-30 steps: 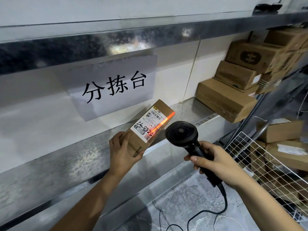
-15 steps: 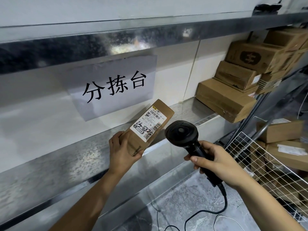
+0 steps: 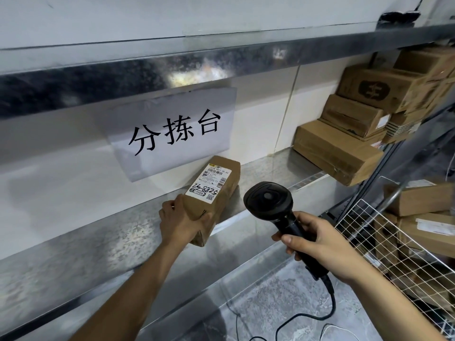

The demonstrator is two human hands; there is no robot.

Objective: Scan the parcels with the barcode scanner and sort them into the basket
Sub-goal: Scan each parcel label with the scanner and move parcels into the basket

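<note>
A shiny metal shelf (image 3: 103, 242) is running along a pale wall, with a paper sign (image 3: 172, 134) hanging above it and stacked boxes (image 3: 344, 148) sitting at its right end. The left hand (image 3: 182, 222) is gripping the near end of a brown parcel (image 3: 214, 193), which is lying near the front edge of the shelf, label up. The right hand (image 3: 317, 239) is closed around the handle of the black barcode scanner (image 3: 273, 205), just beside the parcel. No scan light is showing on the label. To do this step well, I think the person should be carrying the parcel rightward to the wire basket (image 3: 384, 244), keeping it clear of the scanner cable (image 3: 330, 313), and laying it flat on the boxes inside.
</note>
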